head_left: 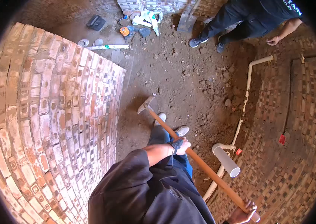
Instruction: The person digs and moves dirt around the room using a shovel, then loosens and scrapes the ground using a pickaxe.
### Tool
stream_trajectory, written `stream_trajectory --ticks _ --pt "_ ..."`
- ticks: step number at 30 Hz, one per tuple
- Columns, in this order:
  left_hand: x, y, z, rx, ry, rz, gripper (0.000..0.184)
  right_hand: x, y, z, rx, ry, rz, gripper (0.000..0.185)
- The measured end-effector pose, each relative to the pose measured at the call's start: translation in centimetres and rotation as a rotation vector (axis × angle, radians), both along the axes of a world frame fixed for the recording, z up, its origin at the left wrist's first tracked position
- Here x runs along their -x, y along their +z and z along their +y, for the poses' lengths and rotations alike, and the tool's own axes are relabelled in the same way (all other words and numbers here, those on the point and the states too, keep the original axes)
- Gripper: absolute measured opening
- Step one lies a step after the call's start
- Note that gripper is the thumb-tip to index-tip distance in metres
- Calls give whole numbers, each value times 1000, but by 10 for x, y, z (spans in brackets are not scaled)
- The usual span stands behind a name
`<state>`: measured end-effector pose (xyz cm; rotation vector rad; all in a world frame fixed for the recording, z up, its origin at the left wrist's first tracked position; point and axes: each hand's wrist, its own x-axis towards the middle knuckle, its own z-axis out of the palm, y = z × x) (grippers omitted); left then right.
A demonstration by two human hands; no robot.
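I have a hoe with a long wooden handle (214,175), running from the lower right up to the middle of the view. Its metal head (145,104) is down by the dirt floor, just beyond my shoes. My left hand (181,146), with a dark band at the wrist, is wrapped round the middle of the handle. Near the butt end, my right hand (243,214) grips the same handle, partly cut off by the lower edge.
A brick wall (68,112) stands close on my left, another (277,149) on my right. White pipes (248,86) and a wide upright pipe (226,161) line the right side. Ahead are a person (240,18), a shovel (186,23) and a loose pipe (109,47).
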<state>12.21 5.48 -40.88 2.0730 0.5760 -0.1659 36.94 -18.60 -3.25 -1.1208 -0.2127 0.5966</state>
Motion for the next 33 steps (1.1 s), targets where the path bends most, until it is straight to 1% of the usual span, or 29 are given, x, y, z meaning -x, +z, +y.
stream_trajectory --ticks 1,3,4,5,6,7,8,9,10,11,13,14,15,16,17,18,19,20,21,22,24,25,27,28,29,30,31,33 --pt "-5 19 6 -11 -36 -67 20 -1 1 -1 -10 -2 -3 20" --pt "-11 28 26 -42 -87 -105 17 2 9 -3 84 -232 -25 26" --pt "-11 31 46 -73 -157 -95 15 5 2 -4 12 -148 33 22" --pt "-6 22 60 -161 -43 -125 14 11 -10 -2 20 -142 33 22" --pt "-1 25 90 -254 -73 -102 12 27 -20 12 25 -197 60 21" --pt "4 23 117 -362 -25 -37 9 47 -33 30 22 -257 84 19" --pt "14 6 146 -448 -16 -32 6 68 -48 50 84 -194 32 17" --pt "22 -22 175 -522 -53 22 6 90 -63 69 152 -130 -21 18" --pt "31 -56 202 -566 -31 90 5 110 -79 88 172 -123 26 18" --pt "43 -79 221 -610 -6 158 5 127 -91 105 190 -113 73 19" --pt "71 -69 248 -526 89 53 7 151 -99 138 165 -42 71 21" --pt "79 -89 242 -524 119 137 10 154 -99 140 184 -30 102 20" --pt "94 -108 229 -513 121 143 10 157 -100 137 195 -25 107 20" --pt "113 -118 208 -423 181 39 11 158 -99 129 214 7 99 19" --pt "128 -118 188 -336 250 -63 13 156 -98 121 232 47 91 18" --pt "139 -116 169 -453 215 -161 4 153 -97 107 259 111 43 15" --pt "151 -92 155 -291 214 -89 7 157 -89 100 259 108 42 14" --pt "158 -60 145 -283 248 -38 10 161 -82 93 292 95 58 14" --pt "162 -40 136 -277 278 6 14 161 -76 87 322 79 69 14" --pt "165 -40 130 -281 281 4 14 158 -74 84 318 81 67 14" --pt "168 -38 105 -247 158 99 18 148 -64 70 238 217 95 13" --pt "162 -37 96 -256 157 88 18 142 -64 62 230 214 85 13" --pt "147 -32 56 -89 28 306 24 129 -58 32 291 121 166 12" --pt "145 -41 32 -121 30 272 26 117 -64 3 327 61 232 11" --pt "146 -49 3 -148 36 249 28 105 -69 -14 319 70 230 11" --pt "140 -39 -23 -146 42 262 29 98 -70 -36 324 43 258 12" --pt "135 -40 -57 -138 35 270 29 92 -69 -62 332 9 288 14" --pt "129 -63 -105 -12 133 278 25 70 -68 -97 375 0 289 13"
